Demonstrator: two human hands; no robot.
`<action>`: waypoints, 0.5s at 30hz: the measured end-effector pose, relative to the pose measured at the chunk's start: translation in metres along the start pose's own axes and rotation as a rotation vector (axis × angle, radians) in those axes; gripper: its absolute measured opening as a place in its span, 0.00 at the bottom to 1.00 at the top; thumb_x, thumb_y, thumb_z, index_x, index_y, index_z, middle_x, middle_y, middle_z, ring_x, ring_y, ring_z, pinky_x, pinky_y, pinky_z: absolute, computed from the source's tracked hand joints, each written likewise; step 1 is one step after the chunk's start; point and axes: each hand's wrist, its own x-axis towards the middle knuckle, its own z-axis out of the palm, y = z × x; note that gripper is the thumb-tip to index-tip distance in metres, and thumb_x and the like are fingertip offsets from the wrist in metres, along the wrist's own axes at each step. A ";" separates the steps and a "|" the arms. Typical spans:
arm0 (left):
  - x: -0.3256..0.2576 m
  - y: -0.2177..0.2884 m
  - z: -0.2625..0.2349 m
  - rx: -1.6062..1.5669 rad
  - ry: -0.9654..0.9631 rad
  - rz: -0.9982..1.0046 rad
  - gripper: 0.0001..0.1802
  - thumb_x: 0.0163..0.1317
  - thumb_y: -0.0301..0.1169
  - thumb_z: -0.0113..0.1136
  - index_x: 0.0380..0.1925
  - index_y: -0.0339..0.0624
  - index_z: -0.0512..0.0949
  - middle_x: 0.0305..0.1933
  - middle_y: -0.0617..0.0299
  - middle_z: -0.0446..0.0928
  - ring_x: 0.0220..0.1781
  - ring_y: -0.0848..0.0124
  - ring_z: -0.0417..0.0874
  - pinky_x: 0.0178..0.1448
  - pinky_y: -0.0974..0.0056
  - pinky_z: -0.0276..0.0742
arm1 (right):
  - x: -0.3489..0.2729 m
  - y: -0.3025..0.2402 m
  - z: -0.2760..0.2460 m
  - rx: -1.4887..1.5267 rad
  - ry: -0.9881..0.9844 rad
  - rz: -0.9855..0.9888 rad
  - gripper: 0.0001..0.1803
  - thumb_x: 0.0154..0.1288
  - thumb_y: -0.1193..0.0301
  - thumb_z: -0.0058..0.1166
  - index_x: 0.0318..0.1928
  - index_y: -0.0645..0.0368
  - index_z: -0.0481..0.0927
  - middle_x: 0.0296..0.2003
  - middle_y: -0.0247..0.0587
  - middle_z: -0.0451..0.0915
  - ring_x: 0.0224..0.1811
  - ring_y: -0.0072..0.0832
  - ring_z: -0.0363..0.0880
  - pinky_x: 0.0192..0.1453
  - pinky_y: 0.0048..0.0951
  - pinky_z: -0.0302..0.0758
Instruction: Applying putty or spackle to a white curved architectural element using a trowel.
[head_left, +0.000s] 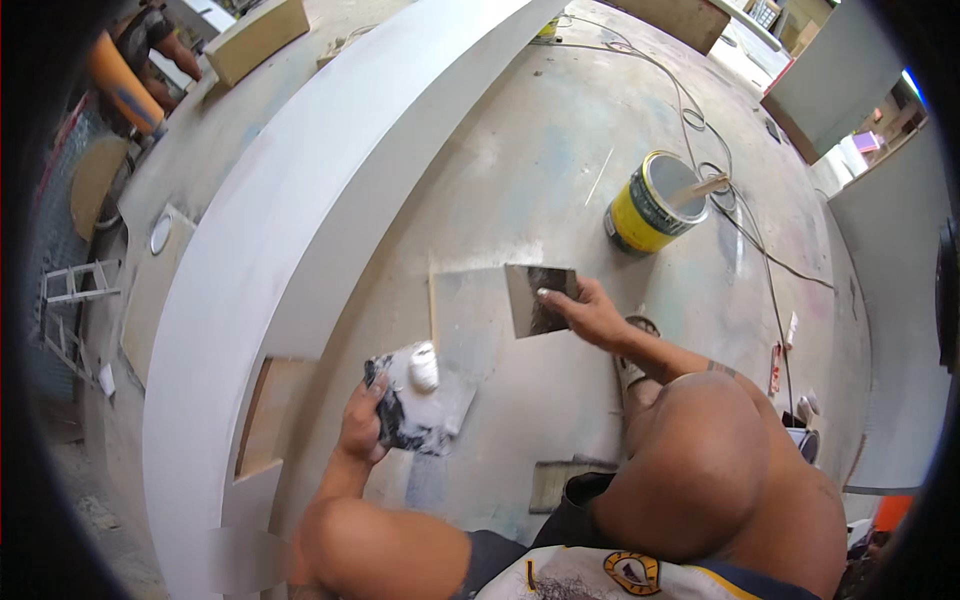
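Observation:
My left hand [362, 422] is closed on the edge of a flat filler board [455, 408], smeared with black and white. A thick white lump of filler [424, 366] sits on its upper part. To the right and farther off, my right hand [594, 312] grips a thin square spreader blade [530, 305], dark over much of its face, with the thumb on top. The blade is held apart from the board, above the floor. Left of both hands lies a long white curved panel [330, 195], whose side has a cut-out showing bare wood [268, 415].
A yellow and dark green paint can [640, 215] stands on the right with a stirring stick [700, 188] in it. Cables [745, 235] trail beyond. Near the board lies a thin wooden strip [432, 305]. At far left are a small ladder [80, 280] and another person [160, 50].

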 end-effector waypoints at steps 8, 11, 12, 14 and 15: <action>0.017 0.020 0.002 0.169 0.223 -0.354 0.24 0.75 0.38 0.52 0.63 0.33 0.71 0.56 0.52 0.82 0.54 0.61 0.87 0.60 0.57 0.83 | 0.049 0.014 -0.154 -0.980 -0.172 -0.567 0.08 0.59 0.74 0.63 0.40 0.58 0.81 0.37 0.45 0.79 0.41 0.45 0.75 0.49 0.44 0.73; 0.008 0.014 -0.001 0.109 0.359 -0.299 0.23 0.75 0.38 0.54 0.62 0.33 0.72 0.54 0.52 0.83 0.52 0.63 0.88 0.58 0.57 0.85 | 0.075 0.012 -0.202 -0.885 -0.148 -0.810 0.14 0.54 0.79 0.65 0.43 0.60 0.81 0.41 0.44 0.79 0.50 0.45 0.75 0.55 0.45 0.73; 0.003 0.011 0.001 0.084 0.391 -0.310 0.22 0.75 0.38 0.54 0.61 0.33 0.73 0.53 0.52 0.84 0.51 0.63 0.88 0.58 0.56 0.85 | 0.080 0.010 -0.213 -0.902 -0.206 -0.814 0.14 0.55 0.80 0.65 0.43 0.60 0.80 0.45 0.44 0.80 0.56 0.45 0.75 0.61 0.44 0.74; -0.003 0.006 0.007 0.054 0.535 -0.301 0.21 0.75 0.37 0.54 0.60 0.33 0.73 0.51 0.52 0.85 0.48 0.63 0.89 0.56 0.56 0.86 | 0.096 0.006 -0.229 -0.880 -0.386 -0.843 0.14 0.57 0.79 0.64 0.44 0.60 0.78 0.51 0.43 0.79 0.63 0.45 0.74 0.68 0.45 0.71; -0.003 0.005 0.013 0.075 0.573 -0.269 0.22 0.74 0.38 0.55 0.60 0.33 0.74 0.51 0.52 0.85 0.48 0.63 0.89 0.56 0.56 0.85 | 0.105 0.005 -0.237 -0.863 -0.439 -0.833 0.14 0.57 0.79 0.64 0.44 0.60 0.78 0.51 0.43 0.79 0.63 0.45 0.74 0.68 0.45 0.71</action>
